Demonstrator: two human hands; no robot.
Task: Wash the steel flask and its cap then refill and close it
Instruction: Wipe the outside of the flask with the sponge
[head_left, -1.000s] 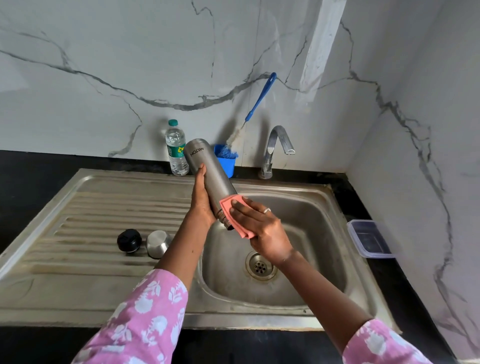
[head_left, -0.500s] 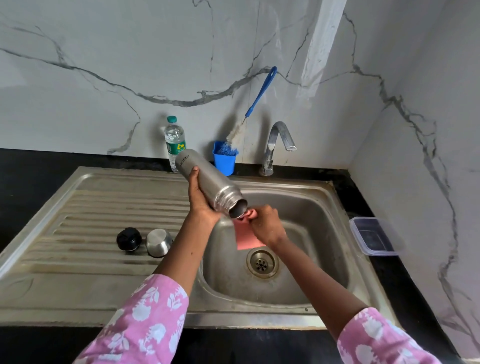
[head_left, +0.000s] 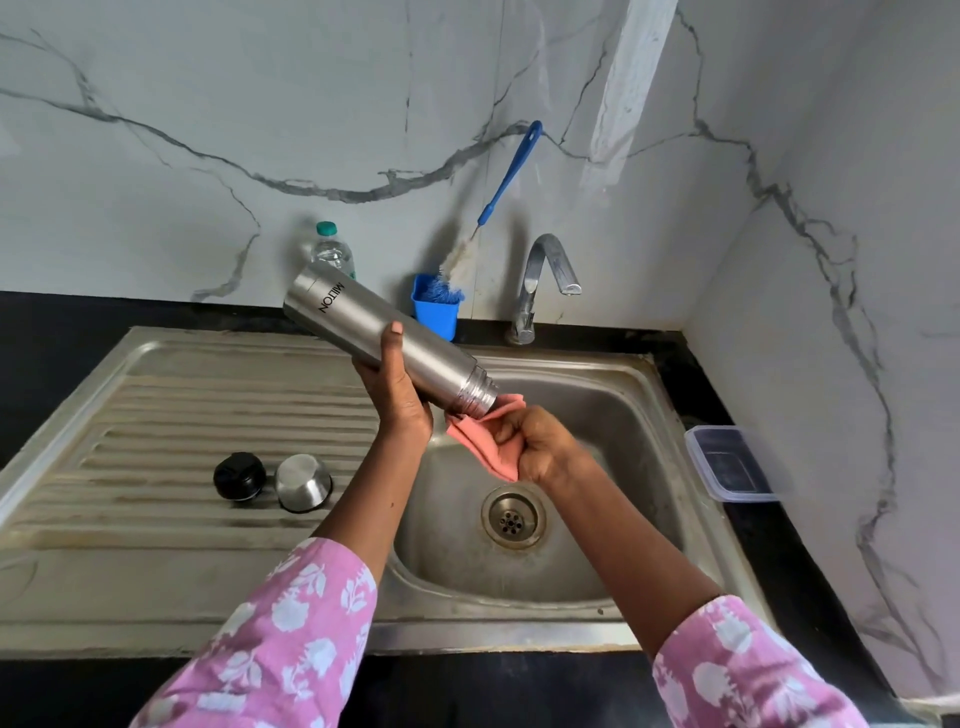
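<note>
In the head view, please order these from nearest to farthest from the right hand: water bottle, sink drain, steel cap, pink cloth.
1. pink cloth, gripped in the right hand itself.
2. sink drain, just below the hand.
3. steel cap, left, on the drainboard.
4. water bottle, back left, behind the steel flask.

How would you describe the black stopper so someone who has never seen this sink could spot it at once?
Find the ribbed drainboard left of the sink basin. Two small round pieces sit side by side on its ribs; the black stopper is the left one. Its neighbour, the cup cap, is shiny steel, while the stopper is black all over.
</note>
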